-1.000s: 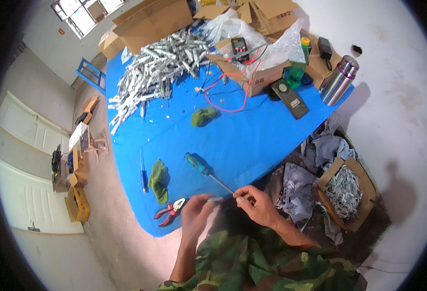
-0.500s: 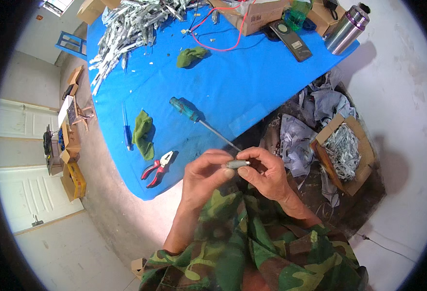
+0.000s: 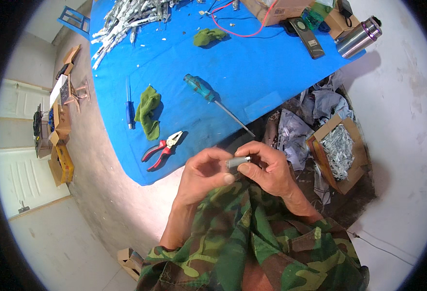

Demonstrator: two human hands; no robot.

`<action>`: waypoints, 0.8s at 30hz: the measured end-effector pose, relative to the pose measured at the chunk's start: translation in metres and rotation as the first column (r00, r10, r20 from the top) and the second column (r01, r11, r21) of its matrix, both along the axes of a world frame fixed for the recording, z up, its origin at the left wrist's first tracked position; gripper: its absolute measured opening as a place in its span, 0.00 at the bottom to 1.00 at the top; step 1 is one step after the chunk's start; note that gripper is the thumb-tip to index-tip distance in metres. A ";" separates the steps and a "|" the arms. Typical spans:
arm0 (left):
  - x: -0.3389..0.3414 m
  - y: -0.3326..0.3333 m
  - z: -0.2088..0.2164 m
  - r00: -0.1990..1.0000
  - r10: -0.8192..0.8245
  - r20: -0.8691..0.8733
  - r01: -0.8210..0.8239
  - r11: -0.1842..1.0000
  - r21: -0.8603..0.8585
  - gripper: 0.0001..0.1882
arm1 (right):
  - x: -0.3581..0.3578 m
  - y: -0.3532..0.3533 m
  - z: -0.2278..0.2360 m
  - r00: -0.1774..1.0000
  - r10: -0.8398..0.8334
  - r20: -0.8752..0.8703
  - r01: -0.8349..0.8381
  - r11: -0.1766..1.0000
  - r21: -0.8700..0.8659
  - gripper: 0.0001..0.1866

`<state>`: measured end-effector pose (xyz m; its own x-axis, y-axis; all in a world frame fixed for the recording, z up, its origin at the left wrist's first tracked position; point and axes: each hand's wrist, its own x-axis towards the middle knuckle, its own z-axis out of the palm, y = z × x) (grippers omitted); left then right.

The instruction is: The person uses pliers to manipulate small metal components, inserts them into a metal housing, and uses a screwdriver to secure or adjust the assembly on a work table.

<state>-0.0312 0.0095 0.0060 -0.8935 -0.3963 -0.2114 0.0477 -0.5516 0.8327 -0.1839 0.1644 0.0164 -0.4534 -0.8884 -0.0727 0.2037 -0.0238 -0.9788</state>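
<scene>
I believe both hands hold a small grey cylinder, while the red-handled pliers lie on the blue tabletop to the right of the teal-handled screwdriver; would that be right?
Not quite: the head view shows the red-handled pliers to the left of the teal-handled screwdriver. The left hand and right hand do hold the small grey cylinder.

Hands [image 3: 201,175] pinch grey cylinder [image 3: 236,164] — pliers [image 3: 167,144] nearby

Cylinder [image 3: 237,163] between left hand [image 3: 201,173] and right hand [image 3: 268,169]. Table [image 3: 174,63] ahead of both. On it, forward-left of left hand: pliers [image 3: 163,149], then rag [image 3: 148,112], screwdriver [image 3: 129,114] left of rag. Second screwdriver [image 3: 206,93] ahead of both hands, flask [image 3: 358,40] far forward-right. Box [image 3: 361,156] right of right hand, strips [image 3: 338,151] inside.
</scene>
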 end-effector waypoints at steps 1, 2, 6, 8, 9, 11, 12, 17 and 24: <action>0.001 0.000 0.002 1.000 0.006 0.014 -0.007 1.000 0.018 0.17 | 0.002 -0.001 -0.001 0.999 -0.019 0.030 0.019 1.000 -0.010 0.13; 0.002 0.001 0.002 0.998 0.037 0.044 -0.037 0.999 -0.007 0.18 | 0.005 -0.003 -0.002 0.997 -0.038 0.063 0.039 0.999 -0.021 0.14; 0.004 -0.002 -0.002 0.993 0.082 0.085 -0.075 0.994 -0.079 0.15 | 0.011 -0.011 0.004 0.995 -0.070 0.066 0.070 0.998 0.010 0.15; 0.003 -0.004 -0.004 0.993 0.085 0.082 -0.077 0.993 -0.094 0.14 | 0.015 -0.015 0.001 0.993 -0.099 0.067 0.099 0.995 -0.001 0.15; 0.001 -0.003 -0.005 0.992 0.096 0.086 -0.087 0.991 -0.098 0.16 | 0.016 -0.016 0.000 0.991 -0.112 0.067 0.113 0.994 -0.006 0.15; 0.000 -0.003 -0.007 0.990 0.101 0.094 -0.092 0.991 -0.096 0.18 | 0.017 -0.018 0.001 0.989 -0.127 0.078 0.128 0.992 -0.004 0.15; 0.000 -0.004 -0.008 0.991 0.095 0.096 -0.086 0.992 -0.089 0.18 | 0.018 -0.020 0.002 0.987 -0.133 0.084 0.134 0.991 -0.005 0.14; 0.001 -0.006 -0.015 0.990 0.095 0.106 -0.085 0.991 -0.099 0.17 | 0.020 -0.026 -0.001 0.986 -0.157 0.051 0.157 0.988 -0.001 0.13; 0.004 -0.004 -0.012 0.969 0.166 0.181 -0.133 0.974 -0.185 0.14 | 0.021 -0.033 -0.007 0.976 -0.184 -0.116 0.186 0.983 0.003 0.12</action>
